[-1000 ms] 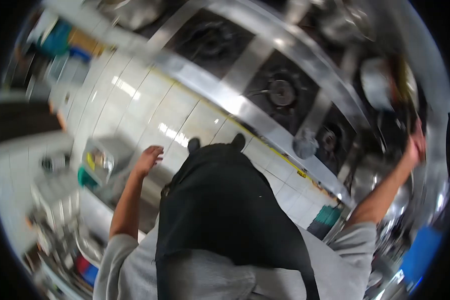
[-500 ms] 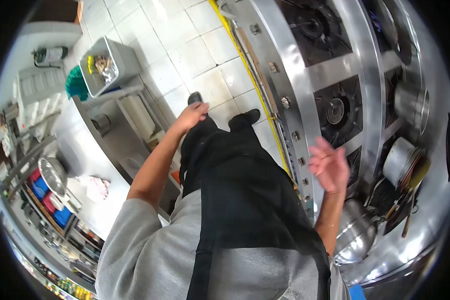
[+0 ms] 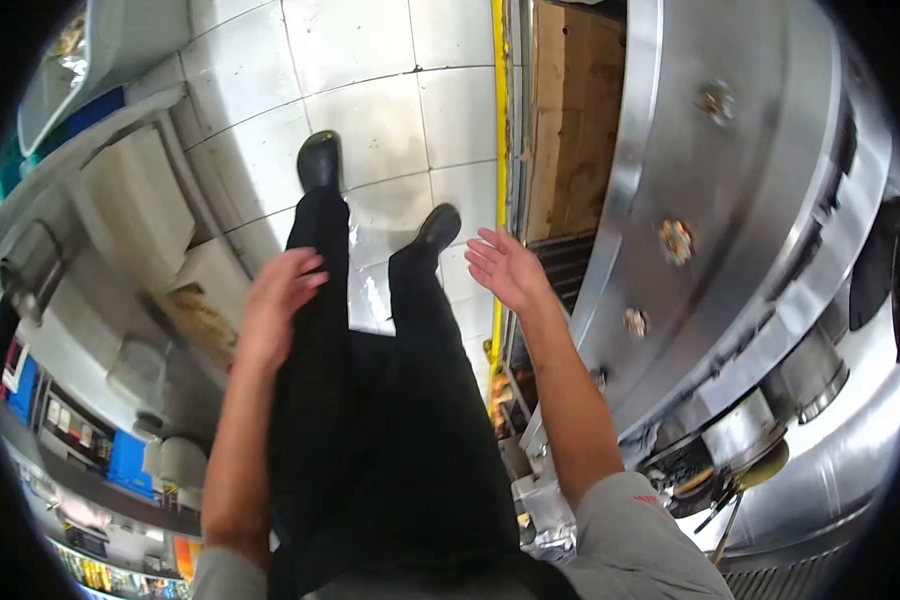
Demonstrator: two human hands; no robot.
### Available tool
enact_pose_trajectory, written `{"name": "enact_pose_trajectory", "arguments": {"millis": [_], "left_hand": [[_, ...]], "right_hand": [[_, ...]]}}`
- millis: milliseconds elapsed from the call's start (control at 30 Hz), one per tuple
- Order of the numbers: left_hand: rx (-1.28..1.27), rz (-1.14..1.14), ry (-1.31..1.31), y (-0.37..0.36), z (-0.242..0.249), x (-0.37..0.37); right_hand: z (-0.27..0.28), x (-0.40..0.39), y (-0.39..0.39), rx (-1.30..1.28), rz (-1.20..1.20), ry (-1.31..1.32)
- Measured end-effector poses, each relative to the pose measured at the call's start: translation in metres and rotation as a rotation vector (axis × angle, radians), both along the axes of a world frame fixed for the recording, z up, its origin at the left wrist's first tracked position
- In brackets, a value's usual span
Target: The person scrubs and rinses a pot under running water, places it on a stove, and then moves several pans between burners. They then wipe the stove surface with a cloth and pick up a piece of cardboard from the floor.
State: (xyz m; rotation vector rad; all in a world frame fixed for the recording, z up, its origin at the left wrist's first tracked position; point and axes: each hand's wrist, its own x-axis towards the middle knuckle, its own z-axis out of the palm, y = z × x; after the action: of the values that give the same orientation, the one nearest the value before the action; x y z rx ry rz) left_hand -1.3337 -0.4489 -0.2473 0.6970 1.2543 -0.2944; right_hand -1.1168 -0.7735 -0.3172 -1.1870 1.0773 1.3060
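Observation:
My left hand [image 3: 278, 298] hangs beside my black-trousered left leg [image 3: 315, 270], slightly blurred. Its fingers are loosely curled and hold nothing that I can see. My right hand [image 3: 507, 268] is held out near the yellow strip [image 3: 498, 120] along the stove's base, palm turned inward and fingers spread, with nothing in it. Nearest to it is the steel stove front [image 3: 610, 230] with its knobs [image 3: 676, 242]. Below that front, a brown panel [image 3: 562, 130] and a dark grate show in the open space. Neither hand touches an object.
My black shoes [image 3: 319, 162] stand on white floor tiles [image 3: 365, 50]. To the left are a steel counter with a lower shelf [image 3: 135, 200] and a grey bin [image 3: 135, 45]. Pots [image 3: 740, 430] stand at the far right of the stove. Crumpled foil [image 3: 550, 540] lies by my right elbow.
My view has dropped lower and tilted towards the floor. Both hands have come down in front of my legs, the right one moving away from the burners. The space under the stove now shows.

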Motion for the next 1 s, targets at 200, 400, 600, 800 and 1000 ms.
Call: {"name": "enact_pose_trajectory", "arguments": {"millis": [200, 400, 600, 800, 1000], "left_hand": [[0.141, 0.035, 0.403, 0.025, -0.047, -0.149], [0.006, -0.289, 0.525, -0.014, -0.054, -0.257], [-0.062, -0.378, 0.4, -0.01, -0.049, -0.296], [0.02, -0.294, 0.657, 0.015, -0.05, -0.258], [0.044, -0.264, 0.648, 0.02, -0.055, -0.271]], "right_hand": [[-0.209, 0.067, -0.037, -0.136, -0.593, -0.067], [-0.277, 0.125, -0.042, -0.148, -1.003, -0.093], [-0.287, 0.162, -0.066, -0.336, -1.19, -0.22], [-0.315, 0.176, -0.091, -0.389, -1.294, -0.152], [-0.271, 0.115, -0.142, -0.359, -1.401, -0.297]]}}
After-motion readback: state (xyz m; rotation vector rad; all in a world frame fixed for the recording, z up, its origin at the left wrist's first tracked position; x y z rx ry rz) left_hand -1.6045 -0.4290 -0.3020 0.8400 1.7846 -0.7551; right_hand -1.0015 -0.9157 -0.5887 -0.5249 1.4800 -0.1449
